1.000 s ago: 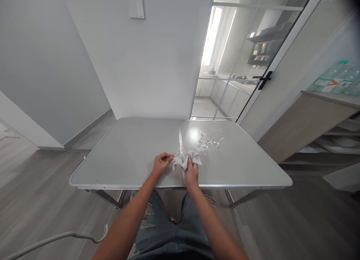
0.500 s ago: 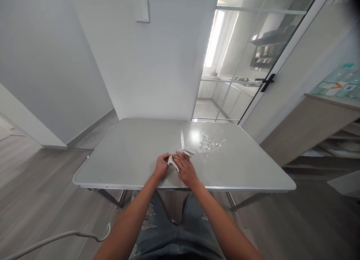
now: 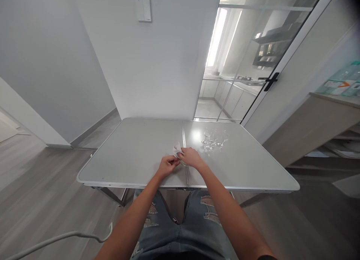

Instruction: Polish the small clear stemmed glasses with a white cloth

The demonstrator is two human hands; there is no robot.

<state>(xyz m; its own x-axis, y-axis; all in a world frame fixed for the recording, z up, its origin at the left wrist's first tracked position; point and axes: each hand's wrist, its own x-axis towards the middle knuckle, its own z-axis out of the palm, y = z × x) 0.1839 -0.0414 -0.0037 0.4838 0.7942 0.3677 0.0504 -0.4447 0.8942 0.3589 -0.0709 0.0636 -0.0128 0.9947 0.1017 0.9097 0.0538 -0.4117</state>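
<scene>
Both hands meet over the near middle of the grey folding table [image 3: 126, 151], close to its centre seam. Between them is a crumpled white tissue or cloth [image 3: 177, 149]; which of the two it is, I cannot tell. My left hand [image 3: 167, 166] pinches its lower left side with closed fingers. From the right, my right hand [image 3: 191, 157] is closed on its upper part, palm down, hiding much of it. A puddle of clear water [image 3: 212, 142] lies in scattered drops on the right half of the table, beyond my right hand.
A white wall with a switch panel [image 3: 144, 9] rises behind the table. At the right are a glass door with a black handle [image 3: 271, 81] and a shelf with plastic bottles [image 3: 339, 81]. A pale cable [image 3: 75, 233] runs at lower left.
My right hand has turned and shifted slightly up and right, its fingers now pointing left. The white tissue or cloth has been bunched and moved left between the hands. The view has shifted a little.
</scene>
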